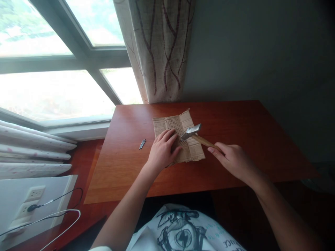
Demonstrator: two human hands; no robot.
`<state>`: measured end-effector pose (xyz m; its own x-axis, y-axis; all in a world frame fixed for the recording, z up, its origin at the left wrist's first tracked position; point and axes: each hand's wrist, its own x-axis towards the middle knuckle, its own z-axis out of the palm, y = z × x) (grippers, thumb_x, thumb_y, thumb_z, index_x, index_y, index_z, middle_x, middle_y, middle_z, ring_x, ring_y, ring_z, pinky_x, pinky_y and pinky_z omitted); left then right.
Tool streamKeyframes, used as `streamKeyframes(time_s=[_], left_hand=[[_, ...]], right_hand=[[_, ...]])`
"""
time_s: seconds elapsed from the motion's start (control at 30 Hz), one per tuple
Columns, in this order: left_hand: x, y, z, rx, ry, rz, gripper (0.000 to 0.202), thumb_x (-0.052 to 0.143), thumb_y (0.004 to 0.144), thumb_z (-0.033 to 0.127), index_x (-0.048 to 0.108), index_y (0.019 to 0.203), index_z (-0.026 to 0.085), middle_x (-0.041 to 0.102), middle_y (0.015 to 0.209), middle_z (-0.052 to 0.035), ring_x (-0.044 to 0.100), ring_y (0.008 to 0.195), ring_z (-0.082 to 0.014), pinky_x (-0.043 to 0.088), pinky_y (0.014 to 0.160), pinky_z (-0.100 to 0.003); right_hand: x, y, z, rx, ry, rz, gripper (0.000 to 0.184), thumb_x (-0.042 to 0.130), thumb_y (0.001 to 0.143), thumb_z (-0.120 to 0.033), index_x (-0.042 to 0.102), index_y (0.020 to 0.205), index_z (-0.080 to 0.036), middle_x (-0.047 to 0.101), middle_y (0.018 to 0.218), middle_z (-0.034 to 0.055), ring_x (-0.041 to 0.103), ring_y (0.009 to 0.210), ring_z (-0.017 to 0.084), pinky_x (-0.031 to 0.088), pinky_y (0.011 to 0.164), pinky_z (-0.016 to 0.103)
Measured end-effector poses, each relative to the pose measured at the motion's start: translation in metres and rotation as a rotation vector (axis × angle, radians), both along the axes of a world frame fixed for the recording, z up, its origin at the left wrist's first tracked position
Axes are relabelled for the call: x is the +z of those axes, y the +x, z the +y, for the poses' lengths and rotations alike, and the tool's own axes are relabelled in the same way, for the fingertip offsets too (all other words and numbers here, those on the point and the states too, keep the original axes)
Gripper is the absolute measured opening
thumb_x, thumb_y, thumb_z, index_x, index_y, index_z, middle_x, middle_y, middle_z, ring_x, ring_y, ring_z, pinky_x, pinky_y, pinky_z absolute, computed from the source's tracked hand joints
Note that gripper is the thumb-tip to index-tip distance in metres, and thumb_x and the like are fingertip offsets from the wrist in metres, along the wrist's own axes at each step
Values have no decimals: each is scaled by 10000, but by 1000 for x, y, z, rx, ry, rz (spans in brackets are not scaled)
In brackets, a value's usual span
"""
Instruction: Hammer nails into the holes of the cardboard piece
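Your right hand point(231, 158) is gripping the hammer point(202, 139) over the cardboard point(192, 150). Your left hand point(162, 148) is resting there, its hold unclear; you should be keeping it clear of the blow

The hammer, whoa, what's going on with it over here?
A person has the hammer by its wooden handle in the grip of the right hand, with its metal head over the cardboard. The left hand rests on that cardboard, close to the hammer's head. I can't tell if the head is touching anything. A few thin metal pieces that look like nails lie on the brown table, left of the cardboard.
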<state>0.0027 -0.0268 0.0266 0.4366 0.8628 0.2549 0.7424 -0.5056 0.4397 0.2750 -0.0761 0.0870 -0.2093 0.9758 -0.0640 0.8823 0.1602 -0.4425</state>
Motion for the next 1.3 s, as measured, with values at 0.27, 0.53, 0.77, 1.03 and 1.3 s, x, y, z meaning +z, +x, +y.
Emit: streamKeyframes(time_s=[0.27, 0.53, 0.77, 1.03, 1.3], left_hand=[[0, 0, -1, 10, -13, 9, 451, 590, 935, 377, 588, 1348, 196, 514, 1505, -96, 436, 1393, -311, 398, 1164, -493], [2, 1, -1, 17, -19, -10, 448, 609, 922, 369, 592, 1340, 210, 525, 1493, -96, 444, 1388, -308, 400, 1160, -490], [-1, 0, -1, 17, -17, -24, 443, 606, 923, 374, 596, 1338, 219, 516, 1497, -96, 442, 1386, -307, 397, 1160, -494], [-1, 0, -1, 14, -16, -31, 437, 604, 926, 376, 600, 1331, 210, 521, 1493, -93, 440, 1387, -305, 395, 1163, -491], [-1, 0, -1, 17, -30, -39, 453, 611, 923, 380, 588, 1350, 227, 520, 1492, -96, 437, 1393, -310, 402, 1156, -505]], right_hand=[[-2, -7, 1, 46, -14, -35, 464, 365, 1012, -567, 423, 697, -232, 555, 585, -5, 536, 547, 163, 278, 568, 300], [-2, -9, 3, 39, 36, -89, 471, 358, 1012, -575, 418, 694, -233, 588, 590, 6, 557, 550, 173, 264, 555, 300], [-5, -11, 3, 55, 71, -151, 461, 342, 1018, -563, 467, 722, -233, 624, 614, 24, 584, 560, 183, 253, 541, 298], [-6, -14, 1, 55, 57, -212, 468, 326, 1021, -570, 467, 730, -231, 644, 640, 25, 593, 565, 183, 237, 535, 295], [-4, -15, -1, 49, 66, -200, 464, 334, 1022, -562, 484, 732, -231, 632, 621, 16, 585, 550, 174, 255, 529, 289]])
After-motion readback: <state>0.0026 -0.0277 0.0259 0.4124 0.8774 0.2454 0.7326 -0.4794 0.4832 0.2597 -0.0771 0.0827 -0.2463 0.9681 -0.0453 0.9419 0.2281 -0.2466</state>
